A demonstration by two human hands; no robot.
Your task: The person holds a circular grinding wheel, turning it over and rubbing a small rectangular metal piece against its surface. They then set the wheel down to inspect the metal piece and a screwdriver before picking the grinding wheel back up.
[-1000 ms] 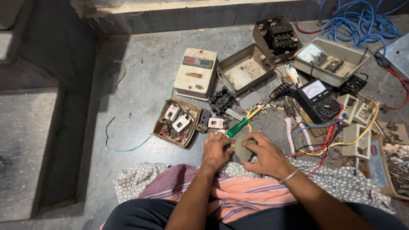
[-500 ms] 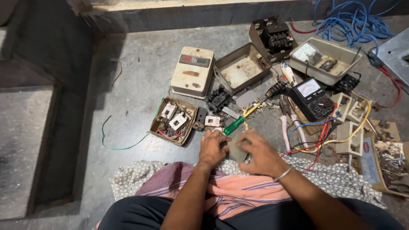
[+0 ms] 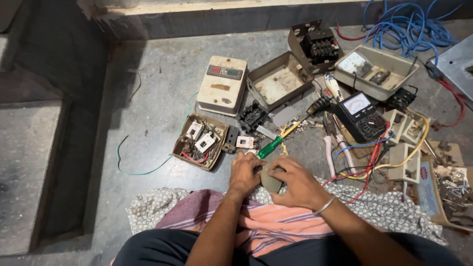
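Both of my hands are closed around a small grey-brown electrical part (image 3: 270,181) just above my lap. My left hand (image 3: 245,173) grips its left side and my right hand (image 3: 294,185) covers its right side and top. A screwdriver with a green handle (image 3: 270,147) lies on the floor right beyond my fingers, pointing up and right. Most of the part is hidden by my fingers.
A cardboard box of switch parts (image 3: 199,142) sits left of my hands. Beyond lie a cream starter cover (image 3: 222,84), an open metal box (image 3: 277,84), a black contactor (image 3: 319,45), a multimeter (image 3: 363,115), pliers (image 3: 329,132), loose wires (image 3: 374,157) and blue cable (image 3: 409,24). A patterned cloth (image 3: 162,212) covers my lap.
My hands stay on the same small part with only slight finger shifts. The view has drifted a little, nothing on the floor has moved.
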